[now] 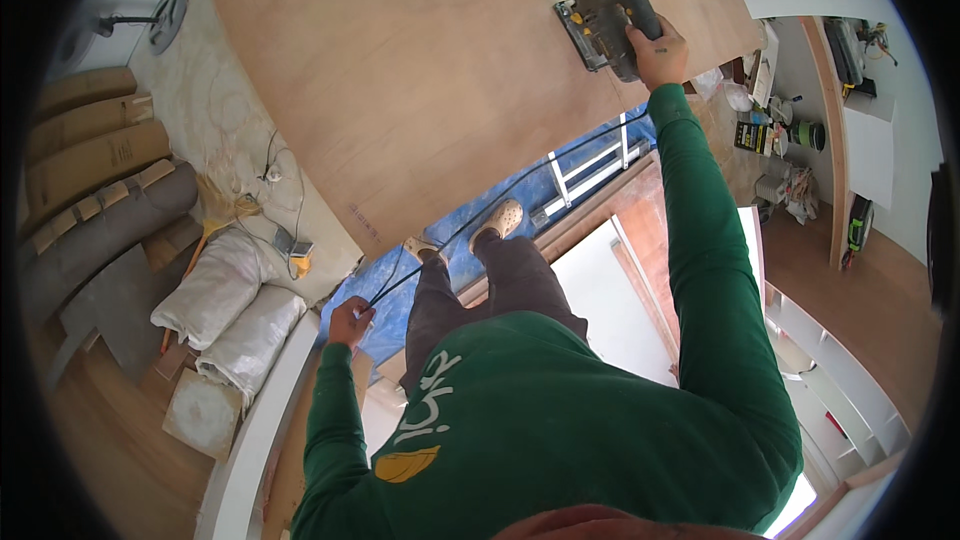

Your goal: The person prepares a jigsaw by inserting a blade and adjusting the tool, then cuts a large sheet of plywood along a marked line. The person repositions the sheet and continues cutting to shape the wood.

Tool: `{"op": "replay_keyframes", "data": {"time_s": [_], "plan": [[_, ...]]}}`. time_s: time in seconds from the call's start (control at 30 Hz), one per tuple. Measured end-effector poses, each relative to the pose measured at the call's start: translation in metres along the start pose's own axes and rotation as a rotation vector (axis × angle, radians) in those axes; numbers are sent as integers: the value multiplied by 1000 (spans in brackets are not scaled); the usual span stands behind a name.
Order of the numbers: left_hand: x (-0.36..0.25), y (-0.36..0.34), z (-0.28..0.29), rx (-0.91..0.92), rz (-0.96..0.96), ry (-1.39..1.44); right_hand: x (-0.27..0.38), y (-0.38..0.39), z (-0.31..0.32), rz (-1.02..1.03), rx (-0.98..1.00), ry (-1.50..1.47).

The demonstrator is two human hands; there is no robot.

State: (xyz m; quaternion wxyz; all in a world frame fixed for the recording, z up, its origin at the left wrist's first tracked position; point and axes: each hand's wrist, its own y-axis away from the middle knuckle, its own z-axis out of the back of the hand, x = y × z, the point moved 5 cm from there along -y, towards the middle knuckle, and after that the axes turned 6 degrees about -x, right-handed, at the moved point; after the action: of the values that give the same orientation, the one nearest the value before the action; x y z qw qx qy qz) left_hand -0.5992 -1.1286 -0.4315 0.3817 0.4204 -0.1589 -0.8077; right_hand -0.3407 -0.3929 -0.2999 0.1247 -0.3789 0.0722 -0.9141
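My right hand [660, 52] is wrapped round the handle of a black jigsaw with small yellow parts [612, 18]. The tool lies tilted on a large plywood sheet [430, 70], near its right side, with its metal base plate facing left. From the jigsaw a black power cord [520, 183] runs slack across the sheet's near edge and past my feet. Low on the left, my left hand [348, 322] is closed on that cord, away from the sheet. Whether the blade touches the wood cannot be seen.
A blue sheet [585, 150] covers the floor under my feet, with a metal ladder [590, 176] lying on it. Boards [625, 290] lean at my right. White sacks [215, 285] and brown rolls [95, 165] lie at the left. Shelving [868, 155] stands at the right.
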Motion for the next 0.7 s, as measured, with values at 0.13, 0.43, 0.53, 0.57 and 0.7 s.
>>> {"op": "replay_keyframes", "data": {"time_s": [0.13, 0.43, 0.53, 0.57, 0.7], "plan": [[20, 5, 11, 9, 46, -62, 3, 1, -1, -3, -10, 3], [50, -32, 54, -115, 337, 286, 7, -1, -1, -19, 7, -26], [13, -54, 127, -290, 158, 93, 9, -3, -2, -30, 15, -16], [-7, -58, 155, -349, 85, -6, 10, -4, -3, -16, 18, -33], [-95, -66, 279, -387, 145, -16, 6, -6, -6, -48, 40, -44]]}}
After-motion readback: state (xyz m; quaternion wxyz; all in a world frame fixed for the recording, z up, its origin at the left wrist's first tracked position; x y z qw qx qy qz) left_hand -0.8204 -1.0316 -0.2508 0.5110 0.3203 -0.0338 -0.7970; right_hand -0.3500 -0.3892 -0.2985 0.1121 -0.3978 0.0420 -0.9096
